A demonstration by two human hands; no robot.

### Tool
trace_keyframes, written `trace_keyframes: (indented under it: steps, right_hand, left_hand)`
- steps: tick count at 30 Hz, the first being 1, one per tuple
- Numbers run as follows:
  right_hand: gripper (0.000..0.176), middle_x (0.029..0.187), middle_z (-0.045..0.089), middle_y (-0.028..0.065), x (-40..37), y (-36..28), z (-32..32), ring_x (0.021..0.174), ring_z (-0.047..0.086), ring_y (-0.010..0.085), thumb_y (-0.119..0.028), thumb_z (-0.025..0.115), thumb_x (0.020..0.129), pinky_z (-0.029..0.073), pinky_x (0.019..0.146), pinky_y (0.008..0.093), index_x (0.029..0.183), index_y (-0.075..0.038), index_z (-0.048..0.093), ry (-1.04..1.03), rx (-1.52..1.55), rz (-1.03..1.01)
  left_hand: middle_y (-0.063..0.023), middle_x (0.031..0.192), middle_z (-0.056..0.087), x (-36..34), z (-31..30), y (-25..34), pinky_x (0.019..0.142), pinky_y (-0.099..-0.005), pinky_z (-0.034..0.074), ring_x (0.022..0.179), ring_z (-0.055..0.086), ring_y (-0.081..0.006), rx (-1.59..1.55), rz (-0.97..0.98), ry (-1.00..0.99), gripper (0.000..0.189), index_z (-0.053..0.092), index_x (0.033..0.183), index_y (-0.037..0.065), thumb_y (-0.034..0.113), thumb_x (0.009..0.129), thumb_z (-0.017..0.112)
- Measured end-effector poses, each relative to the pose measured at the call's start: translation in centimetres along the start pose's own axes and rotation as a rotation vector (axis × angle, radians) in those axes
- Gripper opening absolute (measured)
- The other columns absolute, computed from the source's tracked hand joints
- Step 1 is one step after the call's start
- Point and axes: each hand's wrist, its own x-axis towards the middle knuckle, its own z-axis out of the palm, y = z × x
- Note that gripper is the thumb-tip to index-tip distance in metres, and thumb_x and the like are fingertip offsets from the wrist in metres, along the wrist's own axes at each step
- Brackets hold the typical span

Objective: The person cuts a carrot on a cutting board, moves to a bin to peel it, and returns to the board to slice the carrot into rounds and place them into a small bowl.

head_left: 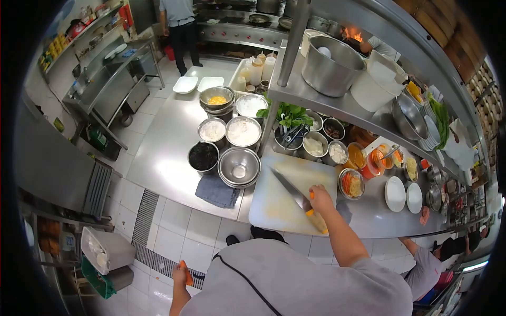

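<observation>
My right hand (320, 199) reaches over a white cutting board (274, 205) on the steel counter. Its fingers are closed around small orange pieces that look like carrot (310, 196). A long knife (289, 187) lies slanted across the board just left of that hand, its pale handle (318, 223) pointing towards me. My left hand (181, 275) hangs low beside my body above the tiled floor and grips an orange carrot piece (187, 273).
Steel bowls of white, yellow and dark ingredients (240, 166) and a grey cloth (216, 190) lie left of the board. Small containers, sauces and white plates (395, 194) stand on the right under a steel shelf (337, 102). One person stands at the far stove (179, 26); another crouches at the lower right (432, 263).
</observation>
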Motion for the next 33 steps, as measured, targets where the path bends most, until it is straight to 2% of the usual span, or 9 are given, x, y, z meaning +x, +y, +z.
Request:
trace_keyframes:
  steps: [1,4,6,8,14,18,21,23,33]
  right_hand:
    - [0.033,0.113,0.068,0.0201,0.6,1.9,1.0,0.106,0.068,0.0401,0.002,0.069,0.083,0.057,0.094,0.0452,0.115,-0.005,0.07,0.078,0.06,-0.05]
    - [0.034,0.11,0.069,0.0167,1.7,5.5,1.7,0.097,0.072,0.0329,0.005,0.069,0.084,0.06,0.084,0.0405,0.117,-0.003,0.068,0.091,0.247,-0.001]
    - [0.034,0.109,0.069,0.0142,2.3,6.3,2.2,0.092,0.074,0.0283,0.006,0.069,0.086,0.062,0.078,0.0369,0.119,-0.002,0.067,0.028,0.384,0.113]
    - [0.038,0.11,0.069,0.0101,1.9,5.6,1.0,0.088,0.074,0.021,0.007,0.067,0.09,0.063,0.073,0.0296,0.127,-0.003,0.064,-0.035,1.031,0.374]
    - [0.039,0.108,0.068,0.0072,2.0,6.6,0.6,0.09,0.073,0.0209,0.003,0.064,0.095,0.063,0.075,0.0291,0.132,-0.006,0.061,0.044,1.981,0.418]
    - [0.037,0.108,0.068,0.0069,4.0,8.4,2.0,0.092,0.073,0.0212,-0.001,0.065,0.094,0.062,0.075,0.0314,0.13,-0.008,0.062,-0.075,1.999,0.353]
    - [0.031,0.108,0.068,0.0079,5.3,5.8,1.6,0.092,0.072,0.0233,-0.003,0.069,0.091,0.06,0.076,0.0341,0.122,-0.008,0.067,-0.033,1.428,0.51]
    - [0.025,0.109,0.068,0.0098,5.7,4.1,1.8,0.095,0.07,0.0262,-0.007,0.073,0.089,0.058,0.082,0.0357,0.113,-0.005,0.07,0.029,0.618,0.148]
    - [0.024,0.113,0.068,0.0134,4.9,1.3,-0.7,0.104,0.068,0.0333,-0.007,0.075,0.087,0.055,0.094,0.0391,0.111,-0.003,0.072,-0.233,0.339,-0.218]
  left_hand:
    - [-0.0156,0.112,0.069,0.0,-2.3,5.1,0.076,-0.0409,0.061,0.089,0.071,-0.0249,-0.402,-0.274,0.034,0.037,0.068,0.13,0.0,0.02,0.098,0.068]
    - [-0.0151,0.111,0.07,1.4,-3.3,8.3,0.077,-0.0379,0.06,0.092,0.071,-0.0249,-0.562,-0.26,0.159,0.043,0.064,0.135,0.0,0.018,0.096,0.067]
    - [-0.0151,0.112,0.07,0.6,-3.4,9.0,0.077,-0.0377,0.06,0.093,0.071,-0.024,-0.502,-0.244,0.159,0.044,0.064,0.135,-0.001,0.018,0.095,0.069]
    - [-0.0144,0.11,0.071,-0.3,-1.2,7.2,0.076,-0.037,0.06,0.088,0.071,-0.0222,-0.571,-0.221,0.149,0.046,0.065,0.132,-0.004,0.022,0.095,0.071]
    - [-0.009,0.09,0.073,-9.9,0.1,8.9,0.066,-0.0336,0.056,0.076,0.068,-0.0196,-0.048,-0.329,-0.132,0.048,0.067,0.125,-0.006,0.034,0.1,0.072]
    - [-0.0087,0.089,0.072,-12.9,1.3,7.6,0.065,-0.0328,0.055,0.075,0.068,-0.019,-0.063,-0.326,-0.095,0.048,0.067,0.124,-0.006,0.035,0.1,0.073]
    - [-0.0085,0.088,0.072,-14.3,1.1,7.6,0.064,-0.0322,0.055,0.074,0.068,-0.0186,-0.164,-0.335,-0.034,0.048,0.067,0.124,-0.006,0.035,0.1,0.073]
    - [-0.0083,0.088,0.072,-14.9,0.9,7.8,0.063,-0.0318,0.054,0.074,0.067,-0.0183,-0.261,-0.332,0.026,0.048,0.067,0.123,-0.006,0.035,0.1,0.073]
    - [-0.0103,0.087,0.071,-17.4,4.9,7.1,0.065,-0.0289,0.055,0.075,0.069,-0.0156,-0.757,-0.416,0.197,0.042,0.066,0.124,-0.007,0.022,0.095,0.075]
